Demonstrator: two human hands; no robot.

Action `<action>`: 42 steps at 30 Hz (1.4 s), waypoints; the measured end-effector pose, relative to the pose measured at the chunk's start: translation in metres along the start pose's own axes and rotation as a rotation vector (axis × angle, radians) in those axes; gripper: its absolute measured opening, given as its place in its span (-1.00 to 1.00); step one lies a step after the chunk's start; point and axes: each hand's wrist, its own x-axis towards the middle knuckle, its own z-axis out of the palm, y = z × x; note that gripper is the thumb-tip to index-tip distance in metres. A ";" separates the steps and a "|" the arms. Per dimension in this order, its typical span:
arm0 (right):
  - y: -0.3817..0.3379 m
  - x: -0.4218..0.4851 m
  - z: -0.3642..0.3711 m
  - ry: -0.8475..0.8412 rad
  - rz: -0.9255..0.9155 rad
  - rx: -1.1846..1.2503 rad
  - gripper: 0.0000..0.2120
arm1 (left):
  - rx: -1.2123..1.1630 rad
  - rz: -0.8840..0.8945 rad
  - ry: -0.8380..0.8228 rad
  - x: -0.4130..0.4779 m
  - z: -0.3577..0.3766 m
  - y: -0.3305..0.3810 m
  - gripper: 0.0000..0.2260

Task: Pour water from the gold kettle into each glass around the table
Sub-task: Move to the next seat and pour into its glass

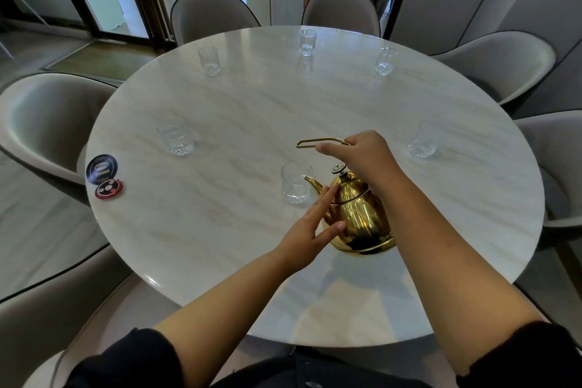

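The right hand (365, 156) was closed around the thin wire handle (321, 142) of the gold kettle (362, 217), which hung below that fist, tilted, spout toward the nearest glass (296, 182). The left hand (315, 224) lay open, flat fingers pressed on the polished, rounded body. Six clear tumblers with cut bases ringed the round, glossy marble table (220, 246). Two round discs (105, 178) sat at its left edge.

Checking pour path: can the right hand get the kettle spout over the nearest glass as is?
Probably yes. The right hand grips the gold kettle handle, and the spout sits beside the nearest glass with nothing between.
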 end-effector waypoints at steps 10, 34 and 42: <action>0.000 0.002 -0.001 -0.009 0.002 -0.019 -0.50 | -0.009 -0.003 0.005 0.000 0.001 0.004 -0.45; 0.004 -0.003 -0.004 0.017 -0.023 0.005 -0.50 | 0.035 -0.006 -0.023 0.001 0.000 0.002 -0.44; 0.029 -0.022 -0.003 0.151 0.010 0.217 -0.49 | 0.202 -0.003 -0.119 0.001 -0.011 -0.001 -0.44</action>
